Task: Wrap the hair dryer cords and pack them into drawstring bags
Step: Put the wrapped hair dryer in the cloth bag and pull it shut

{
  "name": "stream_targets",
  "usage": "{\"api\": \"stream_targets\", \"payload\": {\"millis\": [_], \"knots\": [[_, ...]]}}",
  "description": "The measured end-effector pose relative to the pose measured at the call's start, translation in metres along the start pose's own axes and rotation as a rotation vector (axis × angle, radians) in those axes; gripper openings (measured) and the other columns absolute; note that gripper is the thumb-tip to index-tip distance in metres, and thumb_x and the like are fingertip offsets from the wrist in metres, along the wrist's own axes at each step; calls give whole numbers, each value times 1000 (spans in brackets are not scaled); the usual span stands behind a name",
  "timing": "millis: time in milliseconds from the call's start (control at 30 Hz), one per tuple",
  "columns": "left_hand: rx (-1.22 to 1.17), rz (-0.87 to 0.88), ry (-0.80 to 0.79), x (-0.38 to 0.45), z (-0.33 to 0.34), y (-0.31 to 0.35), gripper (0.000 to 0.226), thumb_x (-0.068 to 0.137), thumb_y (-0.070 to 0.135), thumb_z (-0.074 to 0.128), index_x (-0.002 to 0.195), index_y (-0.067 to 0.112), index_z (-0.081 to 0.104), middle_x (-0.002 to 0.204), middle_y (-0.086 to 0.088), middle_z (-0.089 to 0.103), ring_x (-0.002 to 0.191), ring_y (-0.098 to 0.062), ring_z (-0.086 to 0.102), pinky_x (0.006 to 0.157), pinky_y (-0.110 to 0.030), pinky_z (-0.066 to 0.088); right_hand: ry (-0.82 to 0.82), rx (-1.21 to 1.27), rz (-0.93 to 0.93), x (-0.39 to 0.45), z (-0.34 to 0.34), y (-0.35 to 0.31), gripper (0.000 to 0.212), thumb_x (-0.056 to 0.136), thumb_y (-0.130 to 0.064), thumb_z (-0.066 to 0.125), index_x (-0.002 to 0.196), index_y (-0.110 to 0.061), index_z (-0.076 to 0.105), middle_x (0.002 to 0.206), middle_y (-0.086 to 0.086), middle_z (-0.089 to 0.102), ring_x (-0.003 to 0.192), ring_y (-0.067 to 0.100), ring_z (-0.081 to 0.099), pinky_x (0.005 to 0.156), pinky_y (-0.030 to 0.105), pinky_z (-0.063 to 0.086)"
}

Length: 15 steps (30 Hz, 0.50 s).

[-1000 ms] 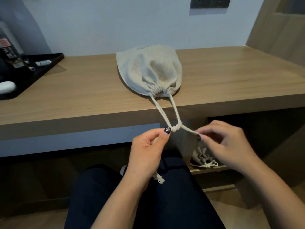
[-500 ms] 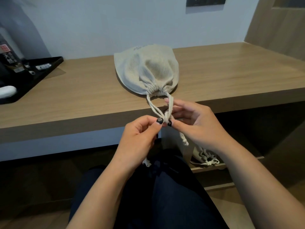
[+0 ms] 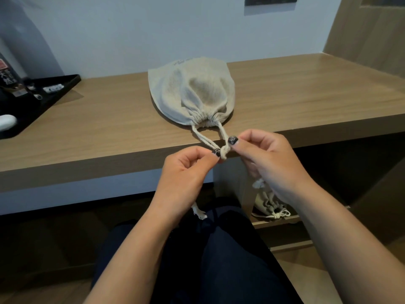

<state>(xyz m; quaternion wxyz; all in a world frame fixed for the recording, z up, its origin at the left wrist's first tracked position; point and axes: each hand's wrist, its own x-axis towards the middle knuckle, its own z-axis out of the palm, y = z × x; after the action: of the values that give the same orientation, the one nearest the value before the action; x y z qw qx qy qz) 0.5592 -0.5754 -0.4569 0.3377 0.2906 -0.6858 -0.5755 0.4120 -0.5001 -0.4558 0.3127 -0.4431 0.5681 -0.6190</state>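
I've both hands, left hand [image 3: 186, 172] and right hand [image 3: 266, 157], pinching the beige cloth drawstring bag's [image 3: 192, 93] cream cords [image 3: 207, 142]; knot's forming, next pull snug.

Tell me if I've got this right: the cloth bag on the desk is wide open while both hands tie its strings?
Not quite. The head view shows the cloth bag on the desk cinched shut, its mouth gathered tight. The rest holds: the left hand and right hand each pinch the strings at the knot.

Wooden desk [image 3: 306, 93], cinched drawstring bag [image 3: 192, 93], black tray [image 3: 54, 88]
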Motion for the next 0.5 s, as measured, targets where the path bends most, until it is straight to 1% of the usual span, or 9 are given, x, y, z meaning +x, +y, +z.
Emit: {"api": "stream_targets", "payload": {"millis": [67,133,167,233,333,367,433,500], "knots": [[7,23,53,1,0,-1,15,87,16,65,76,8,72,48,6,40,42,-4,29,43,-13,27,96,-97,-64,0,-2,-1,14,89,-8,62,77,-7,66,43,-11,46,38,1,37,41,9,30],[-12,60,125,1,-2,-5,16,86,18,68,75,8,72,51,-2,36,43,-7,25,41,-15,25,155,-128,-98,0,-7,0,15,88,-9,64,73,-11,67,41,-12,45,38,1,35,41,11,29],[-19,76,159,1,-3,-8,15,85,18,69,73,9,72,50,-3,36,43,-7,25,41,-15,25,175,-148,-104,-1,-9,1,15,87,-9,65,72,-12,67,41,-12,45,38,1,35,40,12,30],[-15,94,203,0,-3,-13,15,85,17,70,70,14,71,46,4,37,41,-4,26,41,-13,26,202,-201,-109,-1,-14,4,16,87,-9,66,71,-13,67,41,-13,45,38,1,36,40,13,31],[6,94,254,-2,-1,-20,16,86,14,68,70,15,69,42,14,35,39,-3,26,41,-13,25,236,-289,-123,-1,-16,9,18,86,-11,67,69,-15,69,43,-15,46,43,0,38,46,12,32],[12,94,280,-2,-2,-22,17,87,14,68,70,15,69,42,14,34,40,-3,26,41,-13,25,252,-316,-128,0,-18,10,19,86,-11,67,69,-17,68,43,-17,48,43,0,40,47,10,32],[5,84,327,-1,-6,-26,17,88,16,67,71,16,69,45,8,35,42,-5,26,41,-16,25,274,-347,-134,-1,-22,12,19,88,-11,67,70,-18,68,43,-18,50,43,-1,44,47,7,32],[-70,41,352,0,-9,-28,14,89,17,66,76,15,70,49,3,34,44,-8,26,41,-15,27,282,-298,-108,-2,-25,12,17,88,-11,65,72,-16,68,45,-13,49,41,2,42,44,8,32]]}}
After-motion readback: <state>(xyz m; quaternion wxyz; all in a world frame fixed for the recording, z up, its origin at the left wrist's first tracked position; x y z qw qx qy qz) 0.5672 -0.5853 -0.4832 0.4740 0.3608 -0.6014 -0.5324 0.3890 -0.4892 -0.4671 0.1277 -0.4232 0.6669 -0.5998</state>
